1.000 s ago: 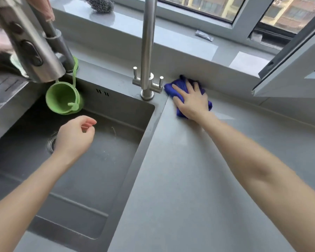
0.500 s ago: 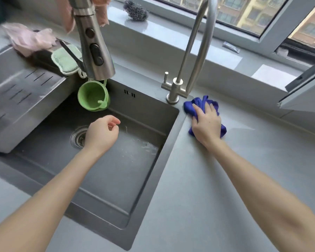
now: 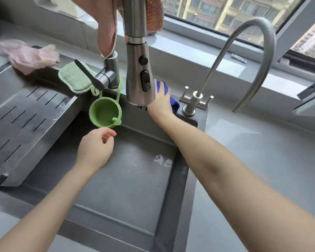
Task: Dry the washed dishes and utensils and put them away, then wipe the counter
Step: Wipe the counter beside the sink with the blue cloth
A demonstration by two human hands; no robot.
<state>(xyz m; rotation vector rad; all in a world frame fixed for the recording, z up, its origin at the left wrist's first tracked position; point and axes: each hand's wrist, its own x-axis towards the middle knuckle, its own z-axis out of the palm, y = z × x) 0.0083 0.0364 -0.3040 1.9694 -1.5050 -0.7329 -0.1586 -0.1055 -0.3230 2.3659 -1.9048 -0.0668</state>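
My right hand (image 3: 159,104) presses a blue cloth (image 3: 174,104) onto the rear ledge of the sink, between the pull-down faucet head (image 3: 139,77) and the small curved tap (image 3: 193,104). The faucet head hides part of the hand and the cloth. Over the sink basin (image 3: 127,179) hovers my left hand (image 3: 96,148), with loosely curled fingers and nothing in it. The grey counter (image 3: 262,160) stretches to the right of the sink.
A green silicone strainer (image 3: 105,113) hangs from the faucet base. A green sponge pad (image 3: 75,79) and pink gloves (image 3: 29,55) lie behind the slotted drain tray (image 3: 22,120) on the left. Cloths hang over the faucet neck. An open window frame juts in at right.
My right hand has slid the blue cloth leftward from the counter corner, past the small tap, to behind the sink. The left hand stays over the basin.
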